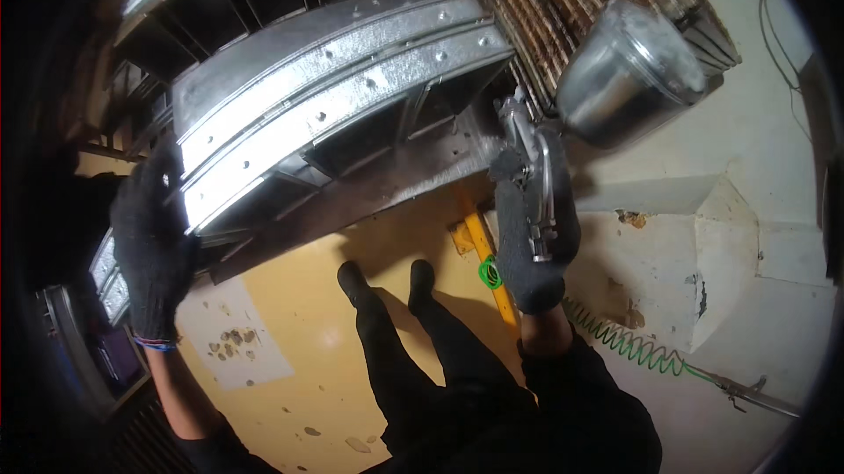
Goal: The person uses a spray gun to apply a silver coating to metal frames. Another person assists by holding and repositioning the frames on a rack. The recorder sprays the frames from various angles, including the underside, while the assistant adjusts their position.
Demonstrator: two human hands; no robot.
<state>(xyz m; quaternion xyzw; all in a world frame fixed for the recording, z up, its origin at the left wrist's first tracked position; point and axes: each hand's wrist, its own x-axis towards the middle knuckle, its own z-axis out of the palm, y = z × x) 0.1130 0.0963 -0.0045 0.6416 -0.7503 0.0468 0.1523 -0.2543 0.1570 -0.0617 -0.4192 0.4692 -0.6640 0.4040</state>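
My right hand (536,228), in a dark glove, is closed round a metal spray gun (534,153). A silver cup (629,74) is joined to the gun on its right side. The gun's front end is close to the right end of a silvery curved metal frame (343,109), which has two bright bands with small holes and dark ribbed openings below. At the frame's left end, my gloved left hand (156,237) grips the edge. The fingers are partly lost in shadow there.
Rusty brown ribbed bars (545,3) stand behind the cup. A green coiled hose (624,342) runs along the pale wall base to a metal fitting. A yellow bar (492,267) rises near my feet, above a stained yellow floor (308,351). More metal parts (61,324) stand at far left.
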